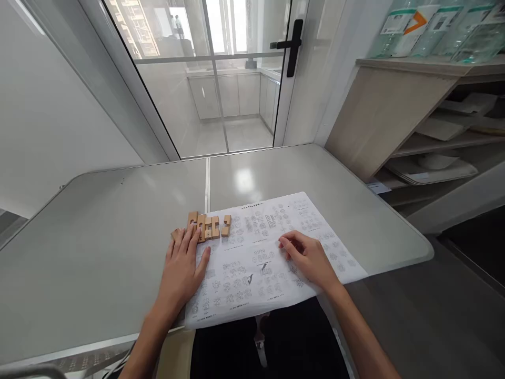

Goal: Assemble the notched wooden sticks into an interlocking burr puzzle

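My left hand point(182, 271) lies flat with its fingers stretched out, the fingertips resting on the near left side of a group of wooden puzzle pieces point(215, 227). These small tan blocks have notches and cutouts, and some carry dark marks. One piece point(175, 233) shows partly beyond my fingers. A C-shaped piece point(226, 225) sits slightly apart at the group's right end. Over the right part of a large printed sheet point(244, 258) is my right hand point(310, 258), fingers curled in and thumb against the index finger. No object shows in it.
The grey table point(118, 237) has a metal seam point(208, 184) and rounded corners. Behind it stands a glass door with a black handle point(295, 47). To the right, a wooden shelf point(394, 100) holds clear bottles point(430, 31) on top and trays below.
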A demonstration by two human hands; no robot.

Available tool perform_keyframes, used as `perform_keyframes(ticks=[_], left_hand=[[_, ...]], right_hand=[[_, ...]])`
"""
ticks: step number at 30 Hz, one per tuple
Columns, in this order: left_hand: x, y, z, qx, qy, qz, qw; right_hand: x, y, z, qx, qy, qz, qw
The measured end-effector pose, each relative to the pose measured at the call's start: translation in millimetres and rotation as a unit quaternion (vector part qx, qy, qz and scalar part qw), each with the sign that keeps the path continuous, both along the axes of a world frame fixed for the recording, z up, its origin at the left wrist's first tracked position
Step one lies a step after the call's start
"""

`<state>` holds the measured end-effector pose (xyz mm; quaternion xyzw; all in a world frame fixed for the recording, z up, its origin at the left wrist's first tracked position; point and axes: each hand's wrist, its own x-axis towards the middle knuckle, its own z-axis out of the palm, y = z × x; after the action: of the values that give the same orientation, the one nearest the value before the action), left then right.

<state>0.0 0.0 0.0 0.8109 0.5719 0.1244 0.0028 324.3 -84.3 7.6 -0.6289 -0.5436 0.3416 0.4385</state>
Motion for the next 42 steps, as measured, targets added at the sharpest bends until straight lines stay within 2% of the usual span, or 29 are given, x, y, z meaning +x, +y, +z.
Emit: perform_keyframes(ticks=[7, 15, 20, 27, 34, 42], left_hand=[[-10, -17, 2.0, -0.011, 0.000, -0.023, 1.000], [-19, -63, -0.7, 0.031, -0.001, -0.073, 0.997], [-9, -89, 4.7, 0.034, 0.006, -0.089, 0.995], [13, -113, 10.8, 0.053, 0.016, -0.109, 0.993], [32, -124, 12.2, 0.033, -0.006, -0.148, 0.988], [47, -116, 15.1, -0.019, -0.021, -0.207, 0.978]], right_hand=[[0, 1, -2.6, -0.001, -0.002, -0.003, 1.000], [0, 1, -2.1, 0.002, -0.002, -0.002, 1.000], [-1, 1, -2.3, 0.007, 0.001, -0.001, 1.000], [-1, 0, 0.1, 0.001, 0.005, -0.001, 1.000], [-1, 0, 0.4, -0.002, 0.002, -0.002, 1.000], [0, 2, -2.9, 0.009, 0.008, 0.002, 1.000]])
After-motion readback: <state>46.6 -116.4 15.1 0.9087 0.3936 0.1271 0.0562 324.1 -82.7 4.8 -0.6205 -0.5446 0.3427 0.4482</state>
